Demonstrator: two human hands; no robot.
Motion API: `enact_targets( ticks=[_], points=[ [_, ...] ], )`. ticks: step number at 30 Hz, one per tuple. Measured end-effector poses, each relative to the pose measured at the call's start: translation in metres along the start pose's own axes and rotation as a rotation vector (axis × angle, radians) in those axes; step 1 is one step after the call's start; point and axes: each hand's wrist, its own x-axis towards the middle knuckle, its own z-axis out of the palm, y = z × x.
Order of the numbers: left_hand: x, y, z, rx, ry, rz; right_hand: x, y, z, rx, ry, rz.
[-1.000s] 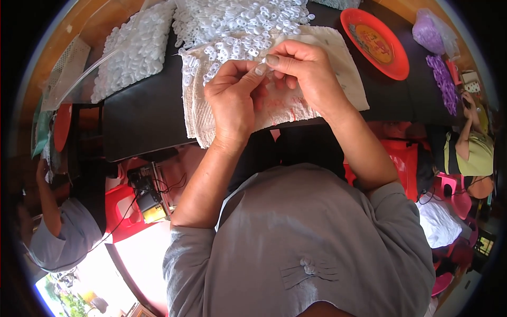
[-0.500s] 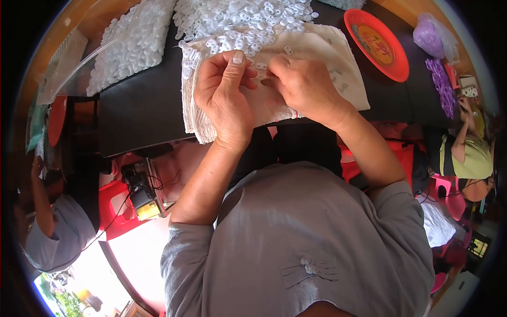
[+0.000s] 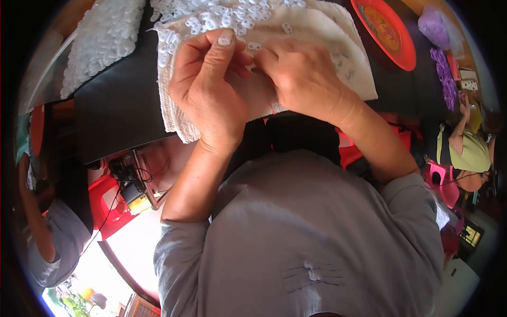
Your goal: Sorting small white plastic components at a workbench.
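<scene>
Above a cream cloth point(image 3: 351, 84) on the dark table, my left hand point(image 3: 211, 87) is closed, its thumb pressed toward the curled fingers. What it holds, if anything, cannot be made out. My right hand point(image 3: 301, 74) is closed beside it, knuckles up, with the fingertips turned down and hidden. A small white two-holed plastic piece point(image 3: 254, 46) lies in the gap between the hands. Farther back on the cloth rests another single piece point(image 3: 287, 27). Many more white pieces point(image 3: 227, 18) are heaped along the cloth's far edge, beyond my left hand.
A clear bag of white pieces point(image 3: 103, 42) lies at the far left. At the far right are a red oval tray point(image 3: 388, 34), a purple bundle point(image 3: 443, 79) and a purple bag point(image 3: 433, 31). People sit at both sides: a grey-shirted person point(image 3: 60, 238) and a green-clad person point(image 3: 467, 150).
The whole view has shifted, so the cloth and heap sit higher and more to the left. My hands stay close together over the cloth, with the right fingers curled slightly more downward.
</scene>
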Motion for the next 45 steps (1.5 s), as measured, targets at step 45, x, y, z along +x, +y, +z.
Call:
enact_targets(
  ticks=[45],
  points=[
    [-0.021, 0.002, 0.006, 0.537, -0.526, 0.228, -0.029, 0.006, -0.04, 1.393, 0.103, 0.722]
  ],
)
